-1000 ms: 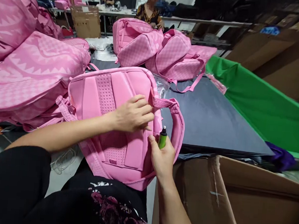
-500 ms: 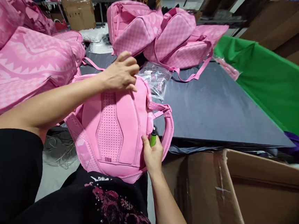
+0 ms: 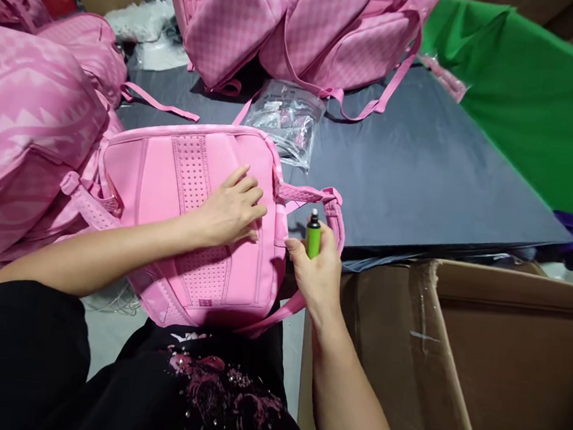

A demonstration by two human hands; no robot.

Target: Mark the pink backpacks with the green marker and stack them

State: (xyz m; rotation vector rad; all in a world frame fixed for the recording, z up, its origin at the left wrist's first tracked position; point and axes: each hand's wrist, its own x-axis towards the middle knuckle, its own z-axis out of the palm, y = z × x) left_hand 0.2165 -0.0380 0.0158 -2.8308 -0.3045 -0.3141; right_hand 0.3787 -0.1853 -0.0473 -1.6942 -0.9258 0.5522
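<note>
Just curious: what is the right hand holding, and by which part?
The right hand holds a green marker-like tube by its body, tip sticking out.

Pink backpack [image 3: 157, 177], green-and-black marker [image 3: 313, 241], checkered pink bags [image 3: 232, 33]

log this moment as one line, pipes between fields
left hand: on padded back of pink backpack | right hand: holds green marker beside backpack | clear plastic bag: on dark table

On the dark grey tabletop [image 3: 436, 168], clocked from mid-view, checked pink backpacks [image 3: 327, 34] and, nearer, a clear plastic pouch [image 3: 285, 118] lie at twelve o'clock, white plastic wrapping [image 3: 142, 25] towards eleven, a pink packet [image 3: 443, 79] towards two.
</note>
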